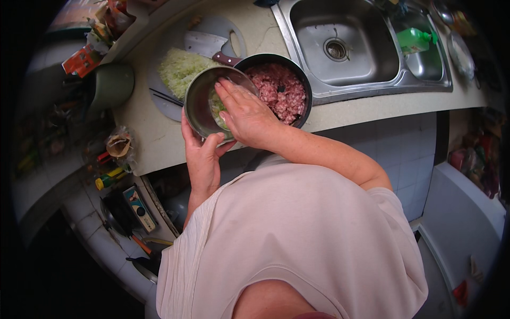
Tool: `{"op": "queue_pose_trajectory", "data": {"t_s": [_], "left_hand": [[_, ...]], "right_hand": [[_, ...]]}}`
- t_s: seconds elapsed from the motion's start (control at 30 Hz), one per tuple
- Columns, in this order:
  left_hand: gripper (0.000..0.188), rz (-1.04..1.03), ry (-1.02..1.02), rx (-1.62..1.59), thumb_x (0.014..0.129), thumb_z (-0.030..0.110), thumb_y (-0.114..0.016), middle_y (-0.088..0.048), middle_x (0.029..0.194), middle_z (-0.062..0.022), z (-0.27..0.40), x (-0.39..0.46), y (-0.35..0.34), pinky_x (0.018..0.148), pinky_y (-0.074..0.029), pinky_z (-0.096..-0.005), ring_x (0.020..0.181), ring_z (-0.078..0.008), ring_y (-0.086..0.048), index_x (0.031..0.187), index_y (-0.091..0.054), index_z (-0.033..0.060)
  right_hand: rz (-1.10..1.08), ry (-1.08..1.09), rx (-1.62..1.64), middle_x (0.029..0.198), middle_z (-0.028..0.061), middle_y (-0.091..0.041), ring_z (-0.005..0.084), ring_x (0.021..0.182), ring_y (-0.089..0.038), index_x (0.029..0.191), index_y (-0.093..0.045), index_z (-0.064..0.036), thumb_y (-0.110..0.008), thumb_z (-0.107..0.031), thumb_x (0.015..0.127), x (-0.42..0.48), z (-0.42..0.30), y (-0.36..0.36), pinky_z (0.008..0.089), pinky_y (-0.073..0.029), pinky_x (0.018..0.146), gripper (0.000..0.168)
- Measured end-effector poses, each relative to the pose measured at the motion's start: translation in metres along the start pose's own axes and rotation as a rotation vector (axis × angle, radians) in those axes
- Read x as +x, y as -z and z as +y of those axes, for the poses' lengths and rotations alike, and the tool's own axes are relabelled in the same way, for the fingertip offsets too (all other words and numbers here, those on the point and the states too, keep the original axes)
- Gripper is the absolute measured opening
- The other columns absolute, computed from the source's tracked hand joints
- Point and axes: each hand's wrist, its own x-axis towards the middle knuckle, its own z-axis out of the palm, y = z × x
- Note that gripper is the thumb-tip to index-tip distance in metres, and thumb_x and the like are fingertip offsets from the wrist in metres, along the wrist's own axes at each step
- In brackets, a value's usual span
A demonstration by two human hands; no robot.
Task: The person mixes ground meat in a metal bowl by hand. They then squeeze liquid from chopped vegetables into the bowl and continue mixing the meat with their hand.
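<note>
My left hand (205, 155) grips the near left rim of a metal bowl (197, 107), tilted toward the pan on its right. Inside the bowl lie chopped green and pale vegetable pieces (217, 109). My right hand (249, 113) reaches over the bowl's right side, fingers fairly straight, its fingertips within the bowl; whether they pinch anything is hidden. Raw minced meat (281, 89) fills a dark round pan (307, 97) beside the bowl. Behind, a round cutting board (163, 109) carries finely chopped pale green vegetable (181, 67), a cleaver (205, 43) and dark chopsticks (165, 97).
A steel double sink (346, 44) is set into the counter (147, 147) at the right, with a green plastic bottle (414, 40) in its small basin. A dark green container (113, 85) stands left of the board. Bottles and bags crowd the counter's left end.
</note>
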Motion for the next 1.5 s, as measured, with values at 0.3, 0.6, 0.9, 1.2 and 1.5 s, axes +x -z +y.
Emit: {"op": "queue_pose_trajectory", "data": {"t_s": [0.3, 0.6, 0.9, 1.2, 1.5], "left_hand": [[0.085, -0.001, -0.018, 0.012, 0.081, -0.009, -0.05, -0.037, 0.141, -0.0077, 0.002, -0.002, -0.006, 0.083, -0.058, -0.0391, 0.12, -0.0231, -0.05, 0.152, -0.014, 0.0191], [0.086, -0.002, -0.043, 0.019, 0.079, -0.009, -0.05, -0.038, 0.141, -0.0081, 0.0, 0.001, -0.009, 0.082, -0.059, -0.0381, 0.119, -0.0225, -0.051, 0.152, -0.012, 0.0169], [0.071, -0.059, 0.123, -0.255, 0.076, -0.007, -0.047, -0.048, 0.128, -0.0111, -0.025, 0.021, 0.014, 0.08, -0.06, -0.0442, 0.108, -0.0265, -0.058, 0.142, -0.029, 0.0135], [0.069, 0.013, 0.121, -0.516, 0.075, -0.007, -0.046, -0.05, 0.128, -0.0152, -0.045, 0.027, 0.05, 0.081, -0.06, -0.0485, 0.11, -0.0328, -0.059, 0.14, -0.031, 0.0104], [0.068, 0.116, 0.048, -0.639, 0.076, -0.008, -0.046, -0.048, 0.13, -0.0151, -0.062, 0.021, 0.094, 0.081, -0.059, -0.0502, 0.11, -0.033, -0.059, 0.14, -0.032, 0.0114]], "right_hand": [[0.004, 0.008, 0.019, 0.141, 0.028, -0.04, 0.0411, 0.129, -0.042, 0.138, -0.039, 0.006, -0.058, -0.017, 0.09, 0.0, 0.003, 0.003, 0.0455, -0.036, 0.108, 0.056], [-0.006, 0.005, 0.027, 0.141, 0.0271, -0.04, 0.0403, 0.13, -0.042, 0.137, -0.039, 0.007, -0.057, -0.017, 0.09, 0.0, 0.006, 0.004, 0.0452, -0.035, 0.108, 0.056], [-0.008, 0.166, 0.096, 0.121, 0.0186, -0.061, 0.0318, 0.112, -0.059, 0.126, -0.055, 0.001, -0.057, -0.004, 0.089, 0.018, -0.001, 0.036, 0.039, -0.047, 0.096, 0.037], [0.041, -0.353, 0.895, 0.099, 0.0094, -0.069, 0.0165, 0.096, -0.067, 0.107, -0.066, 0.004, -0.053, 0.002, 0.093, 0.047, -0.011, 0.082, 0.0269, -0.054, 0.086, 0.019], [-0.243, 0.365, 0.041, 0.107, 0.0067, -0.069, 0.011, 0.101, -0.064, 0.115, -0.064, -0.003, -0.056, -0.004, 0.093, 0.058, -0.044, -0.012, 0.03, -0.05, 0.091, 0.023]]}}
